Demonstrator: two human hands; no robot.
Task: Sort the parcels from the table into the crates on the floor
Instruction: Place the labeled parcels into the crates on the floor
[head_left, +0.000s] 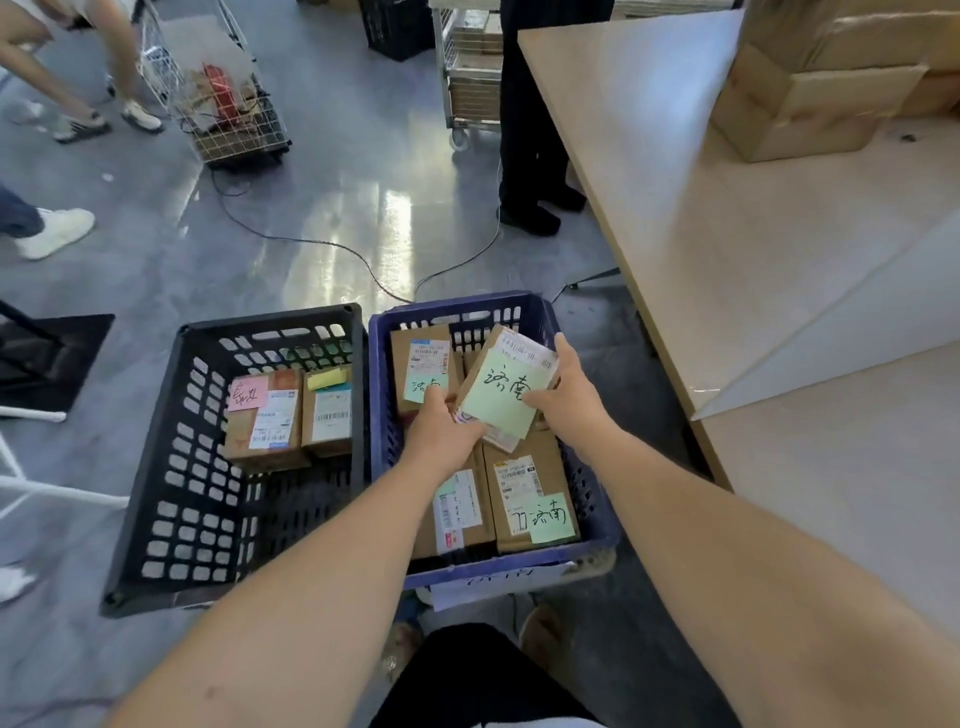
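Left grip (445, 427) and right grip (567, 394) clasp 1 green-noted parcel (506, 397), tilted, above the blue crate (381, 395) at frame centre; parcels beneath (524, 486) are partly covered, the crate's front label (498, 584) unreadable.

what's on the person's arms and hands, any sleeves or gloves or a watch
Nothing worn shows on them. The left arm and right arm are bare all the way to the frame edge, with no sleeve in view. The left hand and right hand are ungloved, and no watch, band or ring is visible on the sides the camera sees.
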